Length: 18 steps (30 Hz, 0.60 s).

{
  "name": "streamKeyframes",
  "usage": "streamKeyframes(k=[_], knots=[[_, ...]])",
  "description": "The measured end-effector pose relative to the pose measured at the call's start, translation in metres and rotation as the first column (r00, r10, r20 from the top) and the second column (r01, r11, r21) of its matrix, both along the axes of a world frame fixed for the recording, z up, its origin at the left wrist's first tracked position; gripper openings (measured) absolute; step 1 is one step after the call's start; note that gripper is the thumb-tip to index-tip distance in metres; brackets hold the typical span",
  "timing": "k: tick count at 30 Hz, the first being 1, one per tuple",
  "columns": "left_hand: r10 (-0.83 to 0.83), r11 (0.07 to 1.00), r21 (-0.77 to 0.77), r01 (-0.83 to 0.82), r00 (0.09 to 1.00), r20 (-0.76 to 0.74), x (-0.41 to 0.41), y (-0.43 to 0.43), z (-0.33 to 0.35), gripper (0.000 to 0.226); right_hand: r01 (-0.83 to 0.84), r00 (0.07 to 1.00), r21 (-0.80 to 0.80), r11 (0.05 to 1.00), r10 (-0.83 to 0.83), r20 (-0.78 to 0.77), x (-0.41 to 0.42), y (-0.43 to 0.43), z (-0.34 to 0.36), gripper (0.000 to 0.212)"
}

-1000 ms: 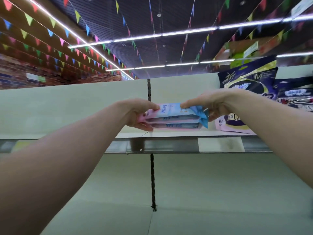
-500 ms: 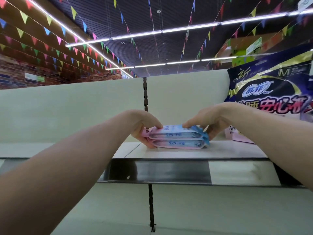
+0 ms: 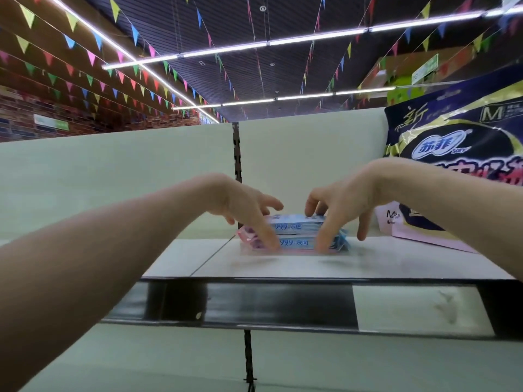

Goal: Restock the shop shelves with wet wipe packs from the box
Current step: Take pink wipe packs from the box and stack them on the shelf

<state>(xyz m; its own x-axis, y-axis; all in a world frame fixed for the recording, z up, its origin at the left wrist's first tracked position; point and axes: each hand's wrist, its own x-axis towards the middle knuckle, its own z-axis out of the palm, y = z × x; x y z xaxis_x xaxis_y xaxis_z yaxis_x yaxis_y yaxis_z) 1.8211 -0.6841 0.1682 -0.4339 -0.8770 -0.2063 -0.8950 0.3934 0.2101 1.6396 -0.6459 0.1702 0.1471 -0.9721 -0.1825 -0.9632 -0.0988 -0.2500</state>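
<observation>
My left hand and right hand are touching the flat, glossy stacked wet wipe packs, fingers loosely spread.

Left: shelf surface lies free from the wet wipe packs outward.
Near: open strip of shelf in front of the packs.
Right: upright dark bag and pink pack block, near the packs.
Far: back panel closes the shelf.
Above: open.
</observation>
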Motion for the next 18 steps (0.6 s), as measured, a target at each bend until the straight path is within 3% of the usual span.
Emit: streamKeyframes(k=[2, 6, 14, 18], knots=[[-0.013, 0.996, -0.082, 0.019, 0.998, 0.067, -0.007, -0.006, -0.009, 0.089, 0.010, 0.997, -0.039, 0.999, -0.013, -0.082, 0.004, -0.007, -0.007, 0.070], [-0.013, 0.985, -0.170, 0.029, 0.995, 0.098, -0.010, -0.019, -0.008, 0.073, -0.023, 0.996, -0.086, 0.996, 0.015, -0.086, 0.007, -0.024, -0.012, 0.064], [0.088, 0.968, -0.250, -0.006, 0.944, 0.317, -0.011, -0.059, -0.006, 0.076, -0.048, 0.991, -0.191, 0.980, 0.022, -0.134, 0.016, -0.066, -0.018, 0.068], [0.066, 0.965, -0.264, 0.007, 0.962, 0.266, -0.012, -0.070, -0.010, 0.071, -0.033, 0.997, -0.241, 0.970, 0.016, -0.073, 0.010, -0.077, -0.025, 0.063]])
